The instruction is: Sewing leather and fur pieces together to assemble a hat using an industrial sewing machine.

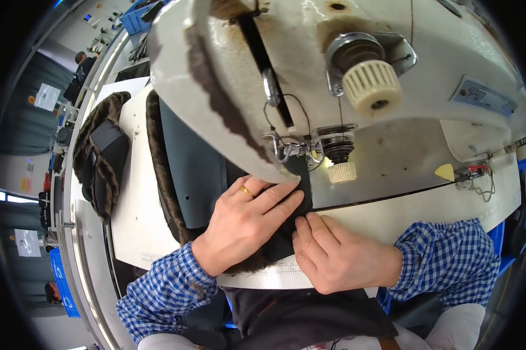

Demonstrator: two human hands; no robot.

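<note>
A dark fabric piece (281, 239) with a brown furry edge lies under the head of a white sewing machine (473, 52). My left hand (239, 221), with a gold ring on one finger, rests on the fabric with its fingers stretched toward the needle area; its thumb is hard to make out. Just to the right, my right hand (342, 254) pinches the fabric's right edge between thumb and fingers. Left of my left hand, a smooth dark blue-grey panel (190, 157) with a furry border lies on the table. The machine's head hides the part of the work behind it.
Another furry brown piece (102, 154) with black fabric lies at the table's left. The machine carries a cream tension knob (373, 87) and a smaller dial (342, 172). A metal rail (79, 262) runs along the left, with blue bins (64, 283) and other people beyond it.
</note>
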